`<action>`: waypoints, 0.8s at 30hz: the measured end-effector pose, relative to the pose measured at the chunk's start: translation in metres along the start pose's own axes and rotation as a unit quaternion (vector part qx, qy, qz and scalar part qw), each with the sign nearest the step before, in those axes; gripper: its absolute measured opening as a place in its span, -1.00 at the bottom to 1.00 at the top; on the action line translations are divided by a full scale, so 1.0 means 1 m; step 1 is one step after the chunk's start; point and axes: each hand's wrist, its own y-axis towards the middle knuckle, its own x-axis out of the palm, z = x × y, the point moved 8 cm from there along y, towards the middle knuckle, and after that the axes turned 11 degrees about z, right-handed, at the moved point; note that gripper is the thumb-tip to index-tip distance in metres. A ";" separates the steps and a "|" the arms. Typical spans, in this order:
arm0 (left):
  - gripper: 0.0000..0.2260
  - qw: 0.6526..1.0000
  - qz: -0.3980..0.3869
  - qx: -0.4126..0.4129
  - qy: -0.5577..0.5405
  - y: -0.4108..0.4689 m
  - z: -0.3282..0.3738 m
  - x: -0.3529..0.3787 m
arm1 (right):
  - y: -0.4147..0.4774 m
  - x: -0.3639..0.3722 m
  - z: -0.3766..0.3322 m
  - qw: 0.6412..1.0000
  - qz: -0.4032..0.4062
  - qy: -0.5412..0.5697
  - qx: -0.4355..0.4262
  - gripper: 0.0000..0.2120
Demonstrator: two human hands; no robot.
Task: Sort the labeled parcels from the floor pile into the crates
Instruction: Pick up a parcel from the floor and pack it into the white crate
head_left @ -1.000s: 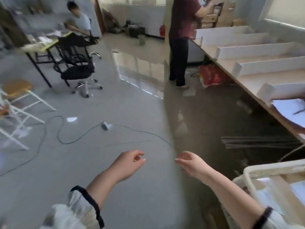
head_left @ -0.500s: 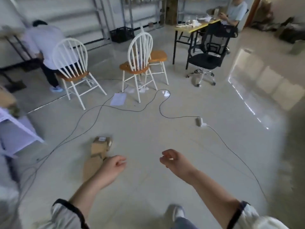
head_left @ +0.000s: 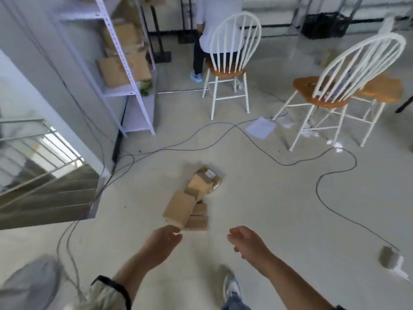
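A small pile of brown cardboard parcels (head_left: pixel 192 200) lies on the pale floor ahead of me. The farthest parcel (head_left: pixel 205 180) carries a white label on top; a plain one (head_left: pixel 178 208) lies nearest. My left hand (head_left: pixel 165 239) hangs just short of the nearest parcel, fingers loosely curled, holding nothing. My right hand (head_left: pixel 247 241) hovers to the right of the pile, also loosely curled and empty. No crate is in view.
Black cables (head_left: pixel 223 144) snake across the floor around the pile. Two white chairs (head_left: pixel 230 63) (head_left: pixel 339 92) stand beyond it, with a person behind the left chair. A white shelf rack (head_left: pixel 125 70) with boxes stands at left, next to a stair rail (head_left: pixel 38 153). My shoe (head_left: pixel 231 289) shows below.
My view has swung left, away from the workbench, until the parcel pile sits in front of me. Both empty hands now hang closer to the pile.
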 end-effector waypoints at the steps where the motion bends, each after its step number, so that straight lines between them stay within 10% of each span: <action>1: -0.75 1.000 0.006 -0.013 -0.010 0.021 -0.004 0.007 | 0.026 0.007 0.000 1.000 -0.011 -0.011 0.003 -0.72; 16: -0.62 0.991 0.110 -0.073 0.029 0.438 -0.212 0.238 | 0.466 0.298 0.119 0.999 -0.034 0.003 0.019 -0.88; 24: -0.63 0.961 0.202 -0.141 0.124 0.516 -0.270 0.265 | 0.563 0.382 0.199 0.976 -0.049 0.098 0.188 -0.68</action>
